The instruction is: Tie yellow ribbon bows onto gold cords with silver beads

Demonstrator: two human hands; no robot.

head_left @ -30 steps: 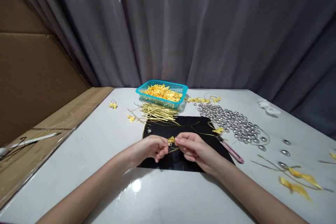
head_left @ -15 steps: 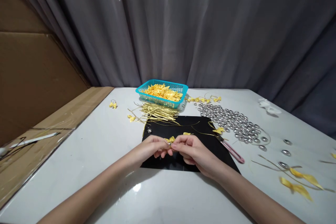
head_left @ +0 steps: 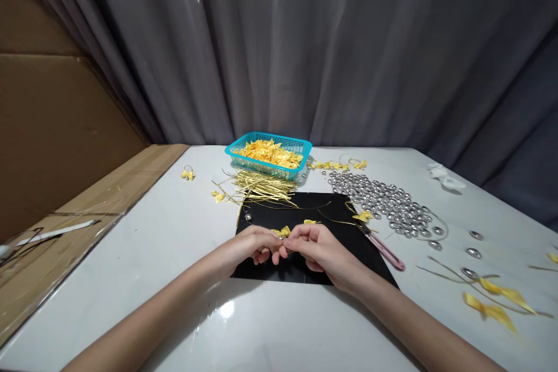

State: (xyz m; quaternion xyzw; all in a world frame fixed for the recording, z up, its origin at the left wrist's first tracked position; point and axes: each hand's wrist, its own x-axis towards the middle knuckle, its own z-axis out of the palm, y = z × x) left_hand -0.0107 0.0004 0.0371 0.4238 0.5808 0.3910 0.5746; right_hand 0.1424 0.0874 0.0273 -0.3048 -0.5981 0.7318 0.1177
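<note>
Above the black mat (head_left: 279,273), my left hand (head_left: 257,244) and my right hand (head_left: 316,248) meet with their fingertips nearly touching. Both are closed in a pinch on a small yellow ribbon bow (head_left: 282,232), which shows just behind the fingertips. A bit of shiny silver glints at the bow between the fingers; its shape is mostly hidden. Another yellow piece (head_left: 310,222) lies on the mat behind my right hand. To the left, a silver bead (head_left: 248,217) rests on the mat.
A blue basket (head_left: 235,154) of yellow bows stands at the back. Gold twist ties (head_left: 264,186) are piled before it. Silver beads (head_left: 383,197) spread to the right, near a pink-handled tool (head_left: 390,254). Loose bows (head_left: 490,311) lie front right. Cardboard (head_left: 87,209) borders the left.
My hands stay together at the bow, with only slight finger movement; my left hand's lower fingers have shifted a little. Nothing else on the table has moved noticeably.
</note>
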